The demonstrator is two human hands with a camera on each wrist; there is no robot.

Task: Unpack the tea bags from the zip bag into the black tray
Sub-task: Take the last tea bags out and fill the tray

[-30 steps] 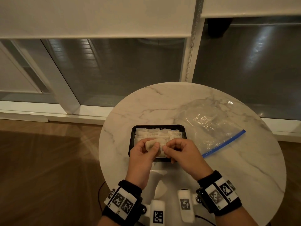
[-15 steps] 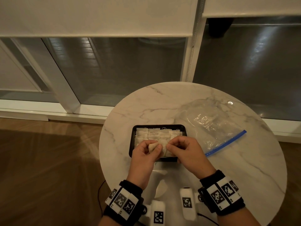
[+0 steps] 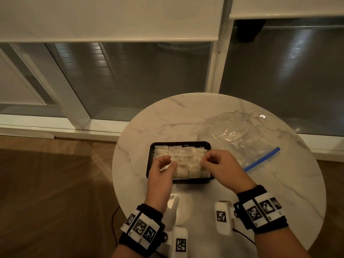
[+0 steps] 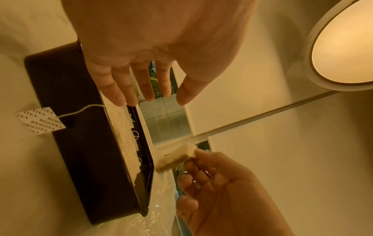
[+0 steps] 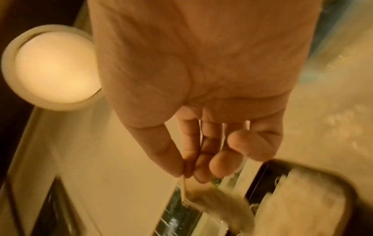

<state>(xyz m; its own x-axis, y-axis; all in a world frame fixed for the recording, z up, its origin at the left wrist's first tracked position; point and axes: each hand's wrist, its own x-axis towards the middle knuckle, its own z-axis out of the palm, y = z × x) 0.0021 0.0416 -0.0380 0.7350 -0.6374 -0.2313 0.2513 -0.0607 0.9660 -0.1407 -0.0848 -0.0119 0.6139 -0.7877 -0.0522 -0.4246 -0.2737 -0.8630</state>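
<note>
**Head view: last tea bag going into a nearly full tray**

Right hand (image 3: 221, 164) pinches one tea bag (image 4: 177, 157) by its top edge between thumb and forefinger, so the pouch dangles above the right part of the black tray (image 3: 151, 161). Left hand (image 3: 162, 171) is relaxed and spread over the tray's near-left side, holding nothing that I can make out.

To do this well, I'd lower the bag into whatever gap is left among the tea bags in the tray (image 3: 184, 161), let the free hand part or steady its neighbours, and tuck strings inside; one paper tag (image 4: 40, 120) already hangs over the tray's outer wall.

The zip bag (image 3: 242, 140) lies flat and seemingly empty on the marble table (image 3: 279, 192), just right of the tray.

A second ago both hands held the bag together; since then the left has let go.
</note>
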